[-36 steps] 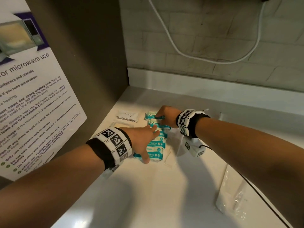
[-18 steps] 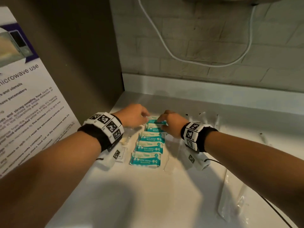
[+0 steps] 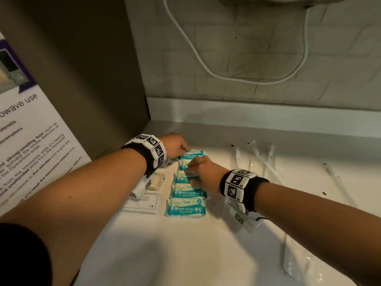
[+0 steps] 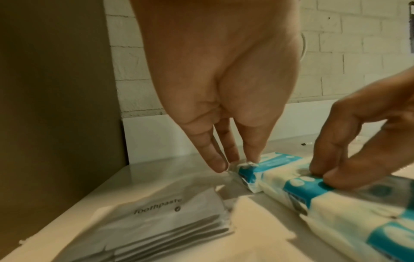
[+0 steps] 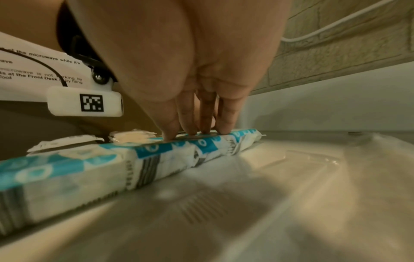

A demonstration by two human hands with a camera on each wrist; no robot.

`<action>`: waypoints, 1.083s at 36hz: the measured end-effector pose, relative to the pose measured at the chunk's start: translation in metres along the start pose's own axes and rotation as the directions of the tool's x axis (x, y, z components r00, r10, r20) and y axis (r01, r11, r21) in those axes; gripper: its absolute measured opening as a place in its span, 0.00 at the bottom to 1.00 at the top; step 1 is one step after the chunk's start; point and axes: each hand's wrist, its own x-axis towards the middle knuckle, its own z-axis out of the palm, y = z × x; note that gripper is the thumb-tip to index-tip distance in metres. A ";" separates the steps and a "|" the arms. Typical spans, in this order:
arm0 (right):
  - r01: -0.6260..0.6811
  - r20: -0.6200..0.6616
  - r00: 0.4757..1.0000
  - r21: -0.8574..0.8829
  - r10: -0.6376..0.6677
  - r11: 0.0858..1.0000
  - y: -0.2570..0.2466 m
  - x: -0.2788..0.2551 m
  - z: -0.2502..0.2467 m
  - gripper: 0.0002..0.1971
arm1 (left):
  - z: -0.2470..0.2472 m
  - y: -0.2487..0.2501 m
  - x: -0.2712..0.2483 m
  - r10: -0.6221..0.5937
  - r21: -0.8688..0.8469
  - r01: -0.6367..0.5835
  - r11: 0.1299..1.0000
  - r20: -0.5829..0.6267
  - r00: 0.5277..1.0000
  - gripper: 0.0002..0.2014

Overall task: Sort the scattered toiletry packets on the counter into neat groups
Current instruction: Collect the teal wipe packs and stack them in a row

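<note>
Several teal-and-white mini wipes packets (image 3: 186,209) lie in a straight column on the white counter (image 3: 185,254). My left hand (image 3: 178,146) is at the column's far end; its straight fingertips (image 4: 220,165) touch the left end of the farthest wipes packet (image 4: 268,163). My right hand (image 3: 201,171) is over the middle of the column, and its fingertips (image 5: 190,130) press down on top of the packets (image 5: 170,154). Neither hand grips anything. Left of the column lie grey toothpaste sachets (image 4: 170,219), a small cream soap packet (image 3: 156,181) and a white conditioner sachet (image 3: 142,203).
Wrapped toothbrushes (image 3: 266,164) lie scattered to the right, and a clear packet (image 3: 294,263) sits near the front right. A brown side panel (image 3: 92,79) with a microwave notice (image 3: 31,141) closes the left. A brick wall with a white cable (image 3: 206,65) stands behind.
My left hand moved from the near part of the column to its far end. My right hand slid a little nearer along the packets. The column now lies straighter.
</note>
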 end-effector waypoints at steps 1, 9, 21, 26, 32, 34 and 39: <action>-0.006 -0.014 1.000 0.022 0.006 1.000 -0.001 0.000 0.001 0.13 | 0.000 -0.001 0.001 0.002 -0.009 -0.002 1.000 -0.004 1.000 0.15; -0.054 -0.015 0.998 0.110 0.056 0.992 -0.005 0.003 -0.001 0.13 | 0.002 -0.007 0.008 0.039 -0.007 -0.039 0.999 -0.034 0.999 0.14; 0.034 -0.033 0.999 0.041 -0.033 0.999 -0.005 -0.001 -0.007 0.16 | 0.007 -0.009 0.014 0.041 -0.022 -0.042 0.999 -0.053 0.998 0.13; 0.023 -0.031 0.999 0.053 -0.022 0.998 -0.006 -0.003 -0.010 0.16 | 0.007 -0.007 0.011 0.038 -0.023 -0.040 0.999 -0.048 0.998 0.14; -0.035 -0.004 0.999 0.122 0.036 0.992 -0.011 -0.008 -0.010 0.16 | 0.006 -0.002 0.003 0.062 0.022 -0.061 0.998 -0.056 0.997 0.16; -0.025 -0.023 0.999 0.149 0.029 0.989 -0.014 -0.012 -0.010 0.17 | 0.005 0.000 -0.001 0.085 0.044 -0.083 0.996 -0.050 0.995 0.18; 0.030 -0.001 1.000 0.177 -0.030 0.984 -0.024 -0.021 -0.012 0.20 | 0.009 0.004 -0.010 0.143 0.124 -0.150 0.981 0.062 0.988 0.23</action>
